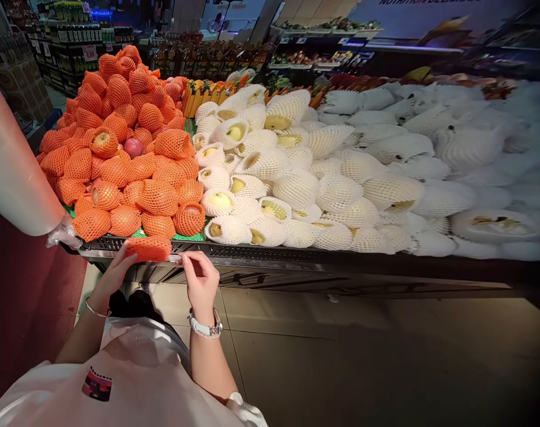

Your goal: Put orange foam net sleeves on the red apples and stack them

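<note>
A flat orange foam net sleeve [149, 248] lies at the front edge of the fruit stand. My left hand [114, 274] holds its left end from below, fingers curled under it. My right hand [201, 279], with a white watch on the wrist, pinches its right end between thumb and fingers. Just behind it rises a heap of fruit in orange nets [122, 148], with one bare red apple [133, 146] showing among them.
Pale fruit in white nets [296, 172] fill the stand to the right. The stand's black rim [341, 258] runs across. A roll of clear plastic bags [12, 166] hangs at the left. Tiled floor [363, 356] lies below; shelves stand behind.
</note>
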